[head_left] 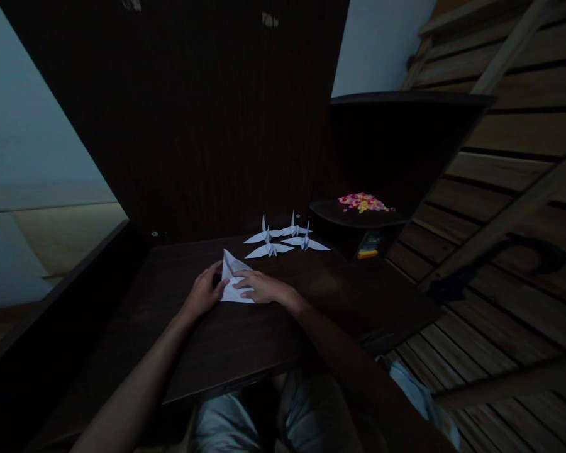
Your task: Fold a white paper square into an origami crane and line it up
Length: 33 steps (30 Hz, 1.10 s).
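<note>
A partly folded sheet of white paper lies on the dark desk, with one pointed flap raised at its upper left. My left hand grips its left edge, the thumb over the paper and the fingers curled by the raised flap. Across the right side of the paper my right hand lies flat with its fingers apart, pressing on the surface. Several white origami cranes stand with wings spread just beyond the paper, toward the back of the desk.
The dark wooden desk meets a tall back panel. On a rounded corner shelf at right lies a pile of small colourful pieces. A small yellow and orange item sits below it. Wooden slats rise at far right.
</note>
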{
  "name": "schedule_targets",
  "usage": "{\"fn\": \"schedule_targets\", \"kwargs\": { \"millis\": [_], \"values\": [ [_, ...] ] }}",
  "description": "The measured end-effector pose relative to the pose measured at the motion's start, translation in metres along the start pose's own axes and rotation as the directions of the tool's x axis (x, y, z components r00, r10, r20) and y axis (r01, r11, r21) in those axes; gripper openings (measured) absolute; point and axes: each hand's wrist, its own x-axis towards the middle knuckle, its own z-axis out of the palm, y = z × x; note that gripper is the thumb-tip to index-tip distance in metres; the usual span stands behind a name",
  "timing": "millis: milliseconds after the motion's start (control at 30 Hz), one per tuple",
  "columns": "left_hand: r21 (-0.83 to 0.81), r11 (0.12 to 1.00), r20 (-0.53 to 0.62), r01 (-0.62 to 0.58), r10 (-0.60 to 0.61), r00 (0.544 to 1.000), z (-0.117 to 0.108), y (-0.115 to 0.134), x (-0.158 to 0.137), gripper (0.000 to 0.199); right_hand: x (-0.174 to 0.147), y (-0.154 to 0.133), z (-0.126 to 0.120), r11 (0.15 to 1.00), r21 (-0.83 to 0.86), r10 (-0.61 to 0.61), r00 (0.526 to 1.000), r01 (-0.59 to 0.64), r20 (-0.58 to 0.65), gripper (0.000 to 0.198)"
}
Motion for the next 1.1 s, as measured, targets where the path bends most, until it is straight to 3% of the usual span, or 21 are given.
{"fn": "schedule_targets", "kwargs": {
  "millis": [300, 667, 867, 1033, 1100],
  "values": [
    [-0.033, 0.997, -0.017, 0.069, -0.069, 0.997, -0.002, 0.003, 0.0, 0.053, -0.002, -0.003, 0.006, 0.999, -0.035, -0.025, 0.996, 0.022, -0.085, 0.03],
    [0.021, 0.998, 0.006, 0.066, -0.066, 0.998, -0.004, 0.004, 0.002, 0.035, -0.004, -0.012, 0.005, 0.962, -0.257, -0.136, 0.974, 0.087, -0.18, 0.019],
    [0.05, 0.997, 0.007, 0.057, -0.057, 0.998, -0.004, 0.004, 0.002, 0.029, -0.006, -0.012, 0.001, 0.959, -0.271, -0.142, 0.964, 0.078, -0.226, 0.019],
    [0.065, 0.997, 0.023, 0.047, -0.048, 0.999, -0.005, 0.003, 0.003, 0.028, -0.006, -0.005, -0.003, 0.992, -0.098, 0.029, 0.888, -0.082, -0.459, 0.032],
    [0.059, 0.997, 0.026, 0.05, -0.051, 0.998, -0.006, 0.001, 0.003, 0.027, -0.005, -0.002, -0.002, 0.991, 0.003, 0.118, 0.863, -0.134, -0.492, 0.036]
  ]
}}
